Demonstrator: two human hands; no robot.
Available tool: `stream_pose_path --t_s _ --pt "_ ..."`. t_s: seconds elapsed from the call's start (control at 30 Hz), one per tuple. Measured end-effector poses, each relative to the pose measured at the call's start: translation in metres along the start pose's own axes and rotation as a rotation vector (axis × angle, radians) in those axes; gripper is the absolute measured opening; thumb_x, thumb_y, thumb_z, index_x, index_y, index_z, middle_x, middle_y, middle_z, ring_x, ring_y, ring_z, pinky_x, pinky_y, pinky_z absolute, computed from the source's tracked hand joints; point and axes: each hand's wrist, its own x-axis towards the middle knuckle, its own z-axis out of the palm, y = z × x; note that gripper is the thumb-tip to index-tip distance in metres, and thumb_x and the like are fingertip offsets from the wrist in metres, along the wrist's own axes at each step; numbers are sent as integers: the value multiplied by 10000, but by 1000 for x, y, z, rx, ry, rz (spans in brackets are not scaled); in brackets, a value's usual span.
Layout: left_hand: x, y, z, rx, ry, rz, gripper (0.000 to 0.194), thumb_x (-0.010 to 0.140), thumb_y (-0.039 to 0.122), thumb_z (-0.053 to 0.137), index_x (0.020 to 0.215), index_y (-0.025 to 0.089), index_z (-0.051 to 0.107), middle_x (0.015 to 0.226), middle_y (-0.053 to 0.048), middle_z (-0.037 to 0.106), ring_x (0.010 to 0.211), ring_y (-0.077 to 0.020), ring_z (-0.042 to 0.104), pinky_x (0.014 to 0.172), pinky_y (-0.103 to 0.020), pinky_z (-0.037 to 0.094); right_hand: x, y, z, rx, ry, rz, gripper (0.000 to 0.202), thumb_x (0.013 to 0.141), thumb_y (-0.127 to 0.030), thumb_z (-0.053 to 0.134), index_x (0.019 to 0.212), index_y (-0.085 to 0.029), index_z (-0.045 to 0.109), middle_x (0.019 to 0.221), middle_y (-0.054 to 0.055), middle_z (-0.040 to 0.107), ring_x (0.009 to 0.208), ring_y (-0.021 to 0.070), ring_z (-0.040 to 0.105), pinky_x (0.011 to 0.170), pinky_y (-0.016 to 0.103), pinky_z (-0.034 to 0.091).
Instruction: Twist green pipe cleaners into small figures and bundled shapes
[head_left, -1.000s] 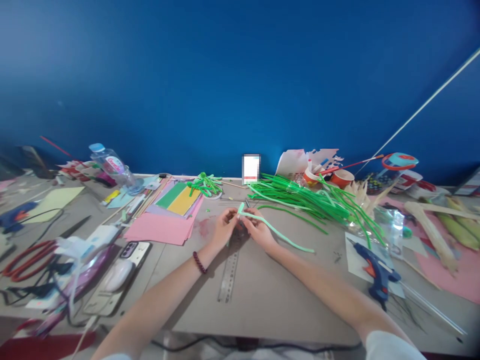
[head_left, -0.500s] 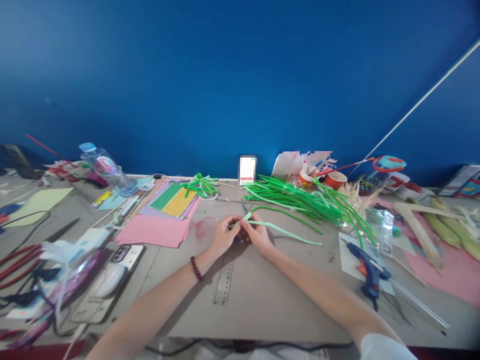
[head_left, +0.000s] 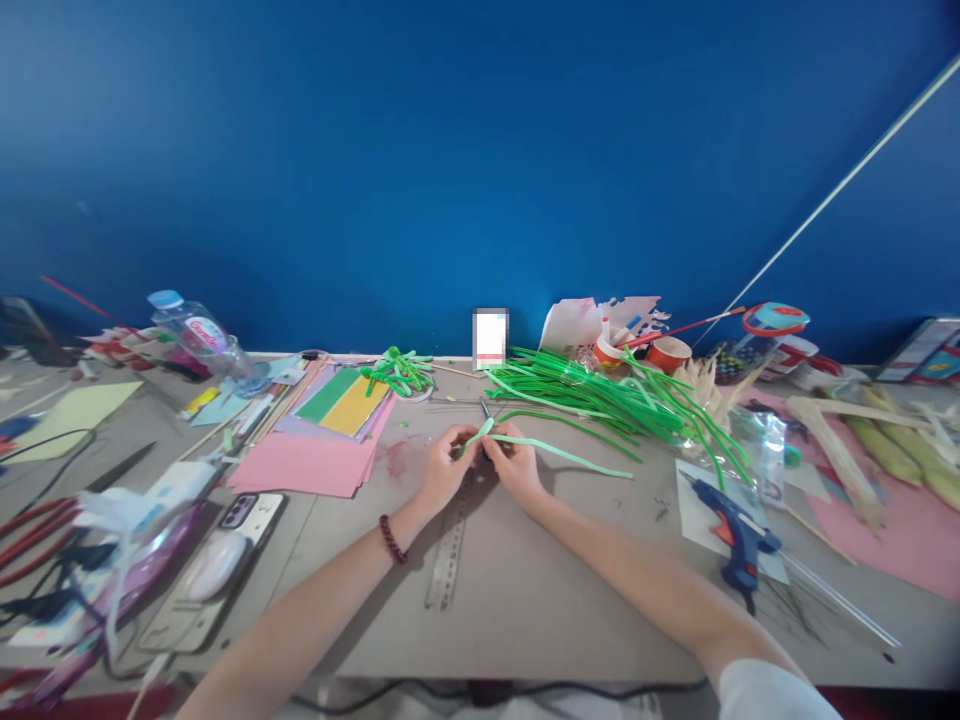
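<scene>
Close together over the middle of the table, my left hand and my right hand both pinch a pale green pipe cleaner. It bends into a small loop above the fingertips, and its long free end stretches off to the right. Just beyond my fingers a dark pointed tool shows; my hands hide the rest of it. A clear ruler lies below them, its upper end partly covered. Behind and to the right lies a large bundle of green pipe cleaners.
Pink paper and a pile of short green twisted pieces lie to the left, near a phone and a plastic bottle. On the right rest a blue glue gun, paper cups and corn husks.
The loop in the pipe cleaner stands a little higher above my fingertips, and its free end has shifted slightly left and up. Both hands stay together; the whole view has shifted slightly.
</scene>
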Motion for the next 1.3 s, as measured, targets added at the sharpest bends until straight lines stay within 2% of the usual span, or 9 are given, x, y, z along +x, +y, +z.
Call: stream_pose_path --t_s 0.1,0.2,0.43,0.73,0.87,0.97,1.13,1.3 --pt "-1 -2 -1 78 43 77 234 748 353 651 916 194 617 821 -36 652 707 -142 603 624 -232 478 1 1 0 57 -4 75 321 740 -498 600 698 -186 539 562 -28 492 456 91 421 400 205 332" --pt "-1 -4 -3 173 81 161 131 761 309 636 833 200 650 818 -37 660 774 -157 604 706 -250 465 2 1 1 113 -21 138 348 711 -526 614 709 -185 547 519 -45 475 403 77 389 378 202 305" --pt "-3 3 -3 225 121 230 68 746 264 649 790 225 683 808 -37 671 782 -177 598 756 -280 456 2 -4 1 155 -23 200 399 672 -548 638 809 -180 573 516 -48 500 382 75 406 363 196 312" --pt "0 2 1 178 116 227 83 744 301 645 766 232 686 787 -53 660 782 -200 583 761 -302 448 1 5 2 64 1 97 310 754 -497 580 820 -194 566 580 -20 505 463 97 441 384 194 352" --pt "3 0 6 165 115 205 91 746 303 646 779 224 678 796 -52 662 769 -189 581 752 -286 446 4 3 1 61 45 77 303 754 -492 581 775 -193 542 603 -17 513 491 102 461 403 197 365" --pt "6 0 11 208 125 193 99 769 299 621 813 224 668 820 -42 662 773 -177 582 763 -282 444 7 0 -2 40 89 43 307 740 -493 598 732 -189 555 695 15 567 537 111 495 435 214 392" --pt "15 3 16 171 111 218 107 712 287 687 806 236 688 838 -50 668 797 -194 591 784 -291 441 13 -7 -7 -5 117 0 292 740 -484 610 725 -192 609 755 47 608 648 161 554 517 261 446" --pt "23 3 19 189 29 268 132 755 319 637 856 256 693 903 -70 672 897 -223 583 862 -319 421 18 -13 -13 -68 194 -205 198 792 -384 582 727 -203 632 782 49 616 782 190 575 706 322 475"
